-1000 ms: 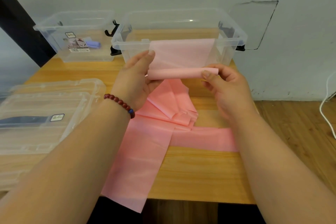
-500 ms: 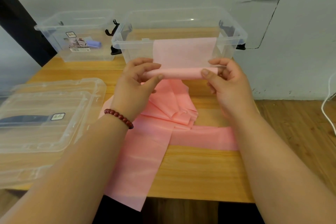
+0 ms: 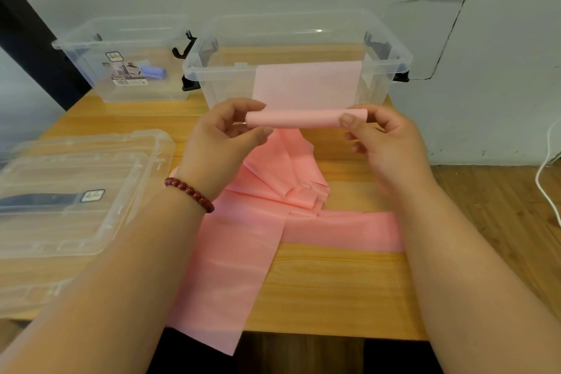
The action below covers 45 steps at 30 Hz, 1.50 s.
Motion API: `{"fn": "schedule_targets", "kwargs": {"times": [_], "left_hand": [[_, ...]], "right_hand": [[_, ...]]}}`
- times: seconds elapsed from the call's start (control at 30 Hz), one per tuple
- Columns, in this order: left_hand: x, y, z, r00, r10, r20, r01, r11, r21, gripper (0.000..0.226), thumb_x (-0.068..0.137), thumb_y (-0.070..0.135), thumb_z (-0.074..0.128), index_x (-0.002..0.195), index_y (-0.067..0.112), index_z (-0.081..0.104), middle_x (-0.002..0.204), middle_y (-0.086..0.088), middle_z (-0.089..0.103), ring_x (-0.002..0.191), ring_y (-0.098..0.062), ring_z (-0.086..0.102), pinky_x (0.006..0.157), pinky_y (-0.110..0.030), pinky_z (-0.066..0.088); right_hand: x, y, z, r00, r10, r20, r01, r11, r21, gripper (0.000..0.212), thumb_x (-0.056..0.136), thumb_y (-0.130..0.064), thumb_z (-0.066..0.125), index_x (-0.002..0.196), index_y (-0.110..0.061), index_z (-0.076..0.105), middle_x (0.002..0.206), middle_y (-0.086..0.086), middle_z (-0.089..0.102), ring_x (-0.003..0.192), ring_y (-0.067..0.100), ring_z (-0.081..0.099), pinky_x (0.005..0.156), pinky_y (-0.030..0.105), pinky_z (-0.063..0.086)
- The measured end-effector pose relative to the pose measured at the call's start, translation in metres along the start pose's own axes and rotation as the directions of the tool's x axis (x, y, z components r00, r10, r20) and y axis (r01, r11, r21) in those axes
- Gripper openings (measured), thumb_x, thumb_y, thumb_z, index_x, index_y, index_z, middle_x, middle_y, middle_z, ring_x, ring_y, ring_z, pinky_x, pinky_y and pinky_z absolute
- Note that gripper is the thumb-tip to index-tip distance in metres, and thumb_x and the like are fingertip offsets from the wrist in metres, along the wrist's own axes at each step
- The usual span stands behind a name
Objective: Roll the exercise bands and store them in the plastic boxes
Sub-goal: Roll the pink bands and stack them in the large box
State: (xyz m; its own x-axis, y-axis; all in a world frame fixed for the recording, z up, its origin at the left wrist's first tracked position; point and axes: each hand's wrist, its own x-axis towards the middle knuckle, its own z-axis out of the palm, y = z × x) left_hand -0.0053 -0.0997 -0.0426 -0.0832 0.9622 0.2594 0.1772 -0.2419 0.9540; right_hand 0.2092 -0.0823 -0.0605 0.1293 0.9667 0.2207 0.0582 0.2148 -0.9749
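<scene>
A long pink exercise band (image 3: 243, 255) lies crumpled across the wooden table and hangs over its front edge. Its far end is wound into a thin roll (image 3: 300, 119) held above the table. My left hand (image 3: 221, 143) pinches the roll's left end and my right hand (image 3: 385, 143) pinches its right end. Just behind the roll stands a clear plastic box (image 3: 391, 58), open, its front wall reflecting the pink band. A second clear box (image 3: 91, 42) at the back left holds a rolled purple band (image 3: 153, 72).
Two clear lids (image 3: 121, 161) are stacked on the table's left side, with a dark strip showing through them. A white cable (image 3: 546, 179) runs down the wall at the far right. A dark post stands at the back left.
Both hands have turned the roll, taking up more band. My left fingers went from straight against the roll to curled round its end. The roll is slightly thicker.
</scene>
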Motion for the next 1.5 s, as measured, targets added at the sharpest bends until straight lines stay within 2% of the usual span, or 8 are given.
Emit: {"fn": "schedule_targets", "kwargs": {"times": [0.13,0.4,0.67,0.87,1.0,1.13,1.33,1.5], "left_hand": [[0.000,-0.001,0.002,0.999,0.000,-0.042,-0.003,0.999,-0.051,0.033,0.086,0.003,0.068,0.107,0.027,0.059,0.083,0.000,0.066,0.078,-0.013,0.071,0.077,-0.025,0.057],[-0.003,0.000,0.001,0.998,0.042,-0.043,-0.043,0.999,-0.024,0.025,0.085,0.001,0.069,0.098,0.021,0.062,0.091,0.003,0.067,0.078,-0.009,0.071,0.070,-0.020,0.054],[0.000,0.002,-0.002,0.996,0.090,0.004,-0.090,0.995,0.035,0.031,0.085,0.001,0.068,0.101,0.027,0.064,0.085,0.005,0.067,0.079,-0.008,0.068,0.072,-0.019,0.053],[-0.001,0.001,-0.002,0.995,0.057,0.085,-0.060,0.998,0.026,0.018,0.088,0.007,0.066,0.102,0.018,0.064,0.112,0.002,0.069,0.096,-0.011,0.067,0.088,-0.027,0.054],[0.000,0.005,-0.001,0.997,0.051,0.058,-0.053,0.998,0.041,0.016,0.088,0.004,0.066,0.102,0.010,0.068,0.105,-0.001,0.071,0.096,-0.006,0.066,0.087,-0.017,0.051],[0.000,0.007,0.002,0.999,0.036,0.035,-0.036,0.999,0.018,0.021,0.085,0.002,0.069,0.105,0.010,0.068,0.103,0.003,0.071,0.096,-0.003,0.067,0.083,-0.013,0.049],[-0.001,0.005,0.001,1.000,0.012,-0.004,-0.012,1.000,0.021,0.027,0.084,0.003,0.070,0.107,0.018,0.068,0.103,0.006,0.070,0.093,0.000,0.066,0.082,-0.011,0.048],[-0.002,0.004,0.001,0.997,-0.061,-0.043,0.057,0.994,-0.094,0.020,0.089,0.003,0.065,0.101,0.018,0.068,0.094,-0.001,0.067,0.089,-0.013,0.070,0.078,-0.022,0.056]], "right_hand": [[-0.001,-0.003,0.003,0.999,-0.040,0.021,0.039,0.998,0.047,0.016,0.093,-0.014,0.062,0.098,-0.029,0.065,0.078,0.004,0.054,0.062,0.005,0.059,0.055,0.018,0.046],[-0.002,-0.003,0.002,0.997,-0.030,0.073,0.025,0.997,0.079,0.023,0.088,-0.006,0.067,0.095,-0.028,0.061,0.087,-0.002,0.061,0.067,0.006,0.057,0.056,0.019,0.045],[-0.003,-0.005,0.001,0.999,-0.054,0.008,0.054,0.998,0.019,0.016,0.088,-0.014,0.068,0.092,-0.028,0.061,0.079,-0.008,0.062,0.066,0.007,0.056,0.052,0.021,0.043],[-0.002,-0.005,0.000,0.998,-0.060,0.017,0.061,0.998,-0.030,0.016,0.093,-0.017,0.062,0.094,-0.033,0.064,0.085,-0.004,0.061,0.067,0.005,0.058,0.056,0.023,0.045],[0.000,-0.005,0.003,0.998,-0.065,-0.028,0.062,0.995,-0.078,0.009,0.092,-0.024,0.064,0.090,-0.033,0.065,0.084,-0.003,0.059,0.073,0.004,0.054,0.064,0.019,0.045],[0.003,-0.009,0.006,0.998,0.032,-0.062,-0.032,0.999,-0.004,0.011,0.091,-0.022,0.066,0.086,-0.032,0.067,0.092,0.002,0.061,0.086,0.013,0.062,0.078,0.033,0.057],[0.007,-0.016,0.006,0.987,0.141,-0.079,-0.144,0.989,-0.042,0.008,0.090,-0.027,0.066,0.083,-0.029,0.066,0.083,-0.008,0.061,0.072,0.006,0.056,0.066,0.021,0.042],[0.010,-0.021,0.006,0.971,0.239,-0.001,-0.238,0.968,-0.074,0.003,0.089,-0.030,0.067,0.086,-0.029,0.067,0.099,-0.004,0.068,0.072,0.012,0.061,0.060,0.024,0.036]]}}
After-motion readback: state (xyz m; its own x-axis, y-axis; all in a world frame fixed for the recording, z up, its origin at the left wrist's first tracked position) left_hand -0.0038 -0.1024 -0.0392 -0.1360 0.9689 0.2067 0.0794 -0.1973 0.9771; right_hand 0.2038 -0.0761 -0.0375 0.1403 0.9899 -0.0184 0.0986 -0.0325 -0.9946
